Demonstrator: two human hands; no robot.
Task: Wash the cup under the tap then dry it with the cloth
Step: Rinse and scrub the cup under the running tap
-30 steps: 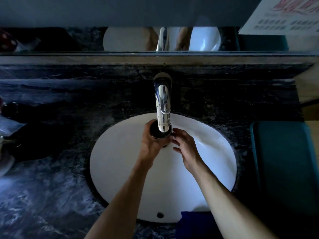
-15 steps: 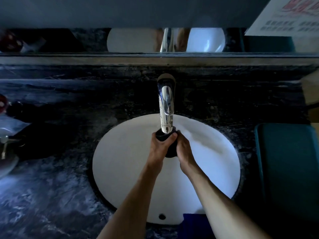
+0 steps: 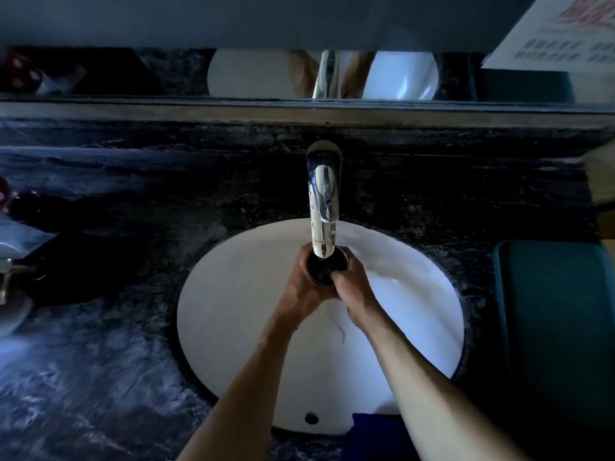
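- Now both hands are closed around the dark cup (image 3: 326,269), which stands directly under the spout of the chrome tap (image 3: 323,207), above the far part of the white basin (image 3: 233,327).
- One second ago only the left hand (image 3: 304,287) held the cup, and the right hand (image 3: 354,289) was beside it with its fingers loose; half a second ago the right hand came against the cup's side.
- At this moment the cup is turned more upright than half a second ago, so its dark open mouth shows just below the spout, and the right fingers (image 3: 339,277) lie over the near rim.
- I cannot see a clear stream of water, but thin dark lines on the basin below the hands may be water running down.
- In my judgement the washing step is in progress, with the inside of the cup being rinsed or rubbed.
- The dark blue cloth (image 3: 372,434) lies at the near edge of the basin, partly under the right forearm, untouched, so the drying is not yet begun.
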